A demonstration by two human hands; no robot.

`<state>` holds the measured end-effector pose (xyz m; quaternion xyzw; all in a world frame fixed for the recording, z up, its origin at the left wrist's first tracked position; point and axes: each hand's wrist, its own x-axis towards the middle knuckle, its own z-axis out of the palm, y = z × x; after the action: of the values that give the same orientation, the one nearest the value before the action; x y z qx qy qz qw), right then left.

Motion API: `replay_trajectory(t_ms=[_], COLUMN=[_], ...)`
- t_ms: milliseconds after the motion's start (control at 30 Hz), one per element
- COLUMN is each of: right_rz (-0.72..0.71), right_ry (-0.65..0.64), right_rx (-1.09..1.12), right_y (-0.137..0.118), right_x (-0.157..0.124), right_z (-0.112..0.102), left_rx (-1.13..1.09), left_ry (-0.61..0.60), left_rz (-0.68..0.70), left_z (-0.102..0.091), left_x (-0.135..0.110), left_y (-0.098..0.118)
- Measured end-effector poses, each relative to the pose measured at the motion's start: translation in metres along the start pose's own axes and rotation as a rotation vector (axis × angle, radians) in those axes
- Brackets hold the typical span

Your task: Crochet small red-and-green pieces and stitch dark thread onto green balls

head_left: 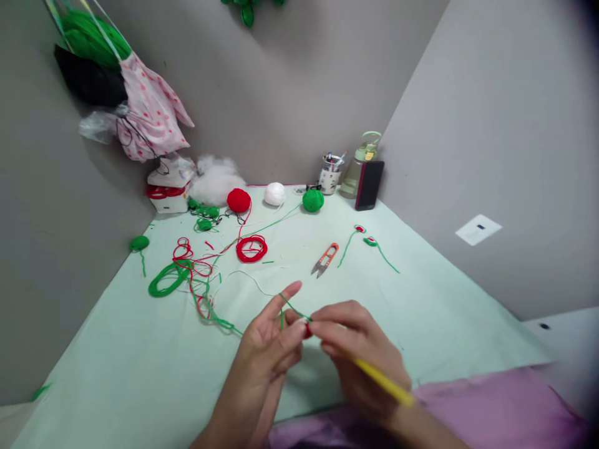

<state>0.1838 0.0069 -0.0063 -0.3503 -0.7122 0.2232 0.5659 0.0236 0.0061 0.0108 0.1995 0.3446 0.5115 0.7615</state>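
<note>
Between thumb and fingers, my left hand (274,346) pinches a small red crochet piece (307,330) with a bit of white at its top. Green yarn (294,307) runs over my raised left index finger down to that piece. My right hand (358,349) grips a crochet hook with a yellow handle (384,380), which slants down to the right. The hook's tip is hidden at the piece, where both hands nearly meet. Beyond my hands lie orange thread snips (324,260), and a white strand (250,277) leads from the yarn tangle toward my left hand.
Loops of red yarn (251,248) and green yarn (169,279) lie tangled at left. Red (238,200), white (274,194) and green (313,200) yarn balls stand at the back, near a bottle (358,171) and phone (369,185). Two small crocheted pieces (370,242) rest at right.
</note>
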Motion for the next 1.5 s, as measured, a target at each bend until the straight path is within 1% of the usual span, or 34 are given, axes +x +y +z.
replay_trajectory(t_ms=[33,133,200,233,300,367,433,500,567,633,700,800,900,1067,1133,1233,1333,1400,1500], right_rz=[0.029,0.158,0.205,0.211,0.179,0.089,-0.007,-0.029,0.043,0.142,0.21,0.252,0.31,0.483,0.501,0.467,0.368,0.233,-0.072], right_ry=[0.031,0.079,0.056,0.039,0.014,-0.027,-0.089,-0.089,-0.008,0.053,0.036,-0.013,-0.003,0.02,0.023,-0.001,-0.028,-0.065,-0.134], right_rx=[0.066,0.33,0.409,0.399,0.299,0.136,-0.007,-0.031,0.084,0.25,0.367,0.421,0.496,0.697,0.736,0.716,0.514,0.33,-0.003], right_y=[0.0,-0.002,-0.002,-0.003,-0.004,-0.005,-0.006,-0.006,-0.005,-0.005,-0.004,-0.003,-0.001,0.003,0.003,0.001,-0.003,-0.006,-0.009], right_x=[0.002,0.013,0.018,0.019,0.018,0.013,0.008,0.006,0.009,0.014,0.019,0.02,0.018,0.02,0.022,0.021,0.016,0.013,0.012], right_z=[-0.001,-0.002,0.001,0.002,0.004,0.002,-0.001,-0.005,-0.006,-0.005,-0.002,0.003,0.004,0.001,0.001,-0.002,-0.007,-0.01,-0.01], left_rx=[-0.013,0.043,0.106,0.134,0.173,0.173,0.123,0.047,-0.003,0.008,0.073,0.173,0.205,0.207,0.211,0.225,0.256,0.288,0.315], left_ry=[-0.006,0.037,0.065,0.071,0.074,0.07,0.037,-0.023,-0.063,-0.045,0.006,0.042,0.036,0.016,0.026,0.03,0.034,0.053,0.112], left_rz=[-0.005,0.064,0.098,0.117,0.159,0.184,0.129,0.033,-0.015,0.023,0.092,0.153,0.149,0.137,0.139,0.141,0.166,0.201,0.248], left_z=[0.0,0.001,0.002,0.002,0.002,0.001,0.0,-0.001,-0.001,-0.001,0.001,0.002,0.002,0.001,0.001,-0.001,-0.003,-0.004,-0.003], left_x=[0.0,-0.001,-0.002,-0.002,-0.001,0.0,0.0,0.001,0.002,0.003,0.003,0.001,-0.001,-0.003,-0.003,-0.003,-0.002,-0.002,0.0], left_y=[0.003,0.007,0.004,0.002,-0.003,-0.005,-0.004,0.0,0.004,0.007,0.005,0.0,-0.003,0.001,0.002,0.001,-0.001,-0.003,-0.006])
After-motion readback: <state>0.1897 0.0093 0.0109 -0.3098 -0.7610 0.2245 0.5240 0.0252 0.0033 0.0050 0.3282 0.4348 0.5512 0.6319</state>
